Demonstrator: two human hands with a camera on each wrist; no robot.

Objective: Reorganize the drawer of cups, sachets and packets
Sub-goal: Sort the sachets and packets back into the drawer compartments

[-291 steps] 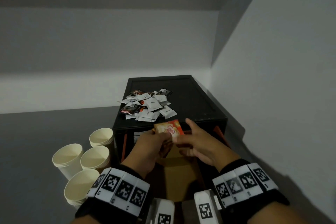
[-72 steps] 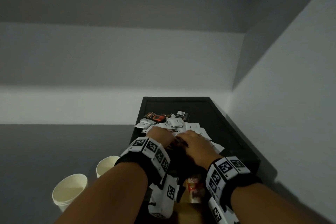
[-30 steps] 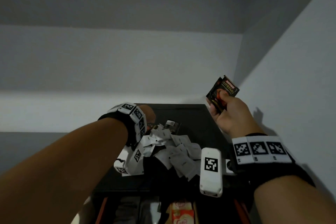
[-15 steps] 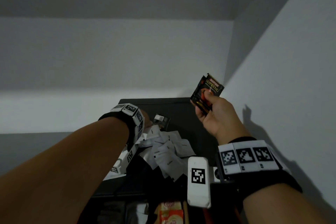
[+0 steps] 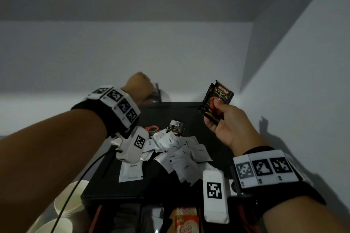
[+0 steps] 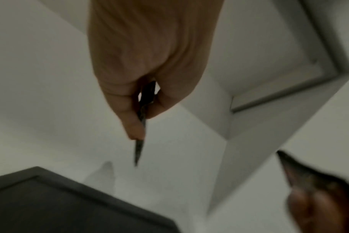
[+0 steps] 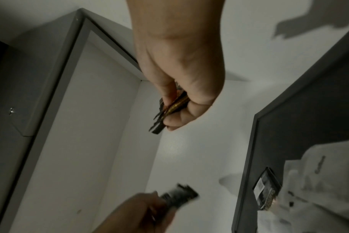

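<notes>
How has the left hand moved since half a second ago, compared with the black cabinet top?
Yes. The left hand rose from the sachet pile past the cabinet top's far edge, pinching a dark sachet.

1. Black sachet (image 5: 216, 103) with gold "SUPREMO" lettering, red band, orange patch.
2. White sachets (image 5: 181, 154), small dark print.
3. Black cabinet top (image 5: 191, 113).
4. Cream paper cups (image 5: 64, 206).
5. White wristbands (image 5: 262, 168), black square code patterns.
</notes>
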